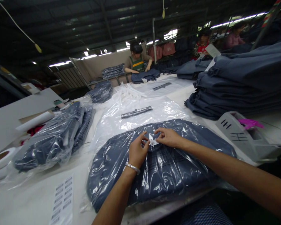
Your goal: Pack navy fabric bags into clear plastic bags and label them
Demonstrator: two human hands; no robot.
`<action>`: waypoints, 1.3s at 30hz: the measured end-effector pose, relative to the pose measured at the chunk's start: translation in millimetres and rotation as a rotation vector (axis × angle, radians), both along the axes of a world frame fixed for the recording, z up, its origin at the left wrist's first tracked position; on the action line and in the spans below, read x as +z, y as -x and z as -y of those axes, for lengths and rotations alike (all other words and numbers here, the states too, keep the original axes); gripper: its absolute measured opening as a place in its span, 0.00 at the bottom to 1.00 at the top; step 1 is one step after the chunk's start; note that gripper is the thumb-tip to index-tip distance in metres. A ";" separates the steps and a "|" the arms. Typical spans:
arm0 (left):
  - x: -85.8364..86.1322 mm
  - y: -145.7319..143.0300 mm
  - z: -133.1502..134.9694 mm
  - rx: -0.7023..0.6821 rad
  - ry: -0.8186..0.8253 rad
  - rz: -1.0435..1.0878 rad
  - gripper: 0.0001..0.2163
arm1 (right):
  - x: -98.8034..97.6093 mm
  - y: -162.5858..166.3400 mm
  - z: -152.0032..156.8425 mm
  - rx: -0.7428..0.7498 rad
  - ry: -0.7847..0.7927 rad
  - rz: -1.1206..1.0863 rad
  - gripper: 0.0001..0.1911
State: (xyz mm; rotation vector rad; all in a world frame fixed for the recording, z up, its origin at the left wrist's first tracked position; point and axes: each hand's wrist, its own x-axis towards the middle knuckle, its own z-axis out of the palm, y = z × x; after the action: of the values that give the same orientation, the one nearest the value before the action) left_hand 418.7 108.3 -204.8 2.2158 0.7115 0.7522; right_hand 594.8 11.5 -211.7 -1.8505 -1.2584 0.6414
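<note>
Pinching a little white label (154, 142) by its ends, left hand (137, 152) and right hand (169, 137) fingertips closed on it atop the bagged garment (168, 172), probably so it lies flat.

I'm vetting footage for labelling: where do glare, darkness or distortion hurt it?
Head view: lamp glare streaks the plastic bag under the left hand and right hand, washing out the small label at their fingertips; the ceiling is dark; wide-angle bending curves the garment stack.

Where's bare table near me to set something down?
Bare table runs between the left bagged pile and the front bag, around the label sheet. Behind is crowded with empty bags; right holds the dispenser and folded stack.
</note>
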 end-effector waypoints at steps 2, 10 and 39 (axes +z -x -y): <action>-1.1 0.7 0.7 -0.020 -0.047 -0.020 0.20 | -0.3 -0.1 -0.5 0.000 0.014 -0.019 0.18; -1.8 -0.5 4.7 -0.029 -0.165 -0.103 0.21 | -2.0 0.2 -2.7 -0.020 0.041 -0.056 0.17; -17.3 -0.9 7.9 -0.064 -0.304 -0.232 0.19 | 1.9 4.5 -5.5 -0.002 0.151 0.242 0.20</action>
State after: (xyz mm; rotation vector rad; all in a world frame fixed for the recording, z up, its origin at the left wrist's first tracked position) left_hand 419.6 100.3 -222.1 2.6207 0.6684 0.6101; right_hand 590.4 17.0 -209.8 -2.1037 -1.3946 0.5352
